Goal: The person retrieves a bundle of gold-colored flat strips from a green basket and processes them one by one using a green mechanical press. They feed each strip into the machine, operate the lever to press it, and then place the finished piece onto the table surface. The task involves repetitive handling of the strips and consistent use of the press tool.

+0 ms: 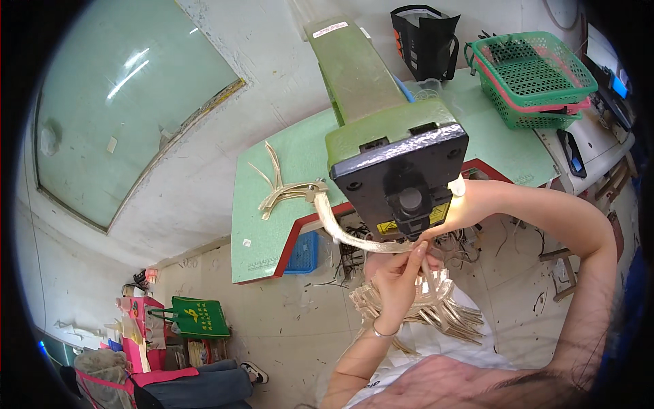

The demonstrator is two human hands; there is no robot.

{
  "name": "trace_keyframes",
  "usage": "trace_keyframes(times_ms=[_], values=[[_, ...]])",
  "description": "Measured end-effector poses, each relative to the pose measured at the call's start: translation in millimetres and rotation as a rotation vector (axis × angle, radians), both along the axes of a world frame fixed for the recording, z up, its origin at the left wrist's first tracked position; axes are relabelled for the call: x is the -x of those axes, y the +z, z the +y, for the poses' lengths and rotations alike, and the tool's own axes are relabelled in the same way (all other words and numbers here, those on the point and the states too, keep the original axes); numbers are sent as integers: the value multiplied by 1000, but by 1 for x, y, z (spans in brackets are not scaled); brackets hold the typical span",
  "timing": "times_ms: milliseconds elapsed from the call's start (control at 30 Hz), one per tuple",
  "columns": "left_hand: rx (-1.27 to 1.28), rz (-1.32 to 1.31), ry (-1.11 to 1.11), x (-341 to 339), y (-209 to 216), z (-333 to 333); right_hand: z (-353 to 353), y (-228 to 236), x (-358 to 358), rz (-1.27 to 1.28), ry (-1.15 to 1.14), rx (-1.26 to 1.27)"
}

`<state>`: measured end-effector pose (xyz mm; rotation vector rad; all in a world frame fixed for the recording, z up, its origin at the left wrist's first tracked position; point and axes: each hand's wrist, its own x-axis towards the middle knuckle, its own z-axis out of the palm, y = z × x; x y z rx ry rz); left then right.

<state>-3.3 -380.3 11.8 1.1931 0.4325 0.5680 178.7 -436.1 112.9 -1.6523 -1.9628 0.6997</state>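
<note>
- One pinch on show: left hand [397, 281] grips the gold strap [346, 236] between thumb and fingers, at the black machine head's [402, 163] lower edge!
- That strap curves leftward to the green bench [257, 249].
- Right hand [466, 208] crowds in alongside, its grasp part-hidden, so I can't tell.
- More gold straps [446, 317] spread, bunched, below the left hand!
</note>
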Motion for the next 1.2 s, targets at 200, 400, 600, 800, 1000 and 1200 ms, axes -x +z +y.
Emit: trace_keyframes(times_ms=[200,400,600,800,1000,1200], values=[[-63,15,78,26,-1,20,-5,-7,1,133,-93,38],[-23,43,160,53,-20,47,-16,-35,35,198,-279,45],[299,165,-357,67,-39,36,-39,-96,86,67,-191,-514],[-443,175,-165,42,-17,30,-47,-70,62,126,-149,-243],[-589,43,-150,21,10,32,-56,-38,34,310,-292,-19],[-229,37,-169,15,6,26,-63,-38,31,212,-515,-106]])
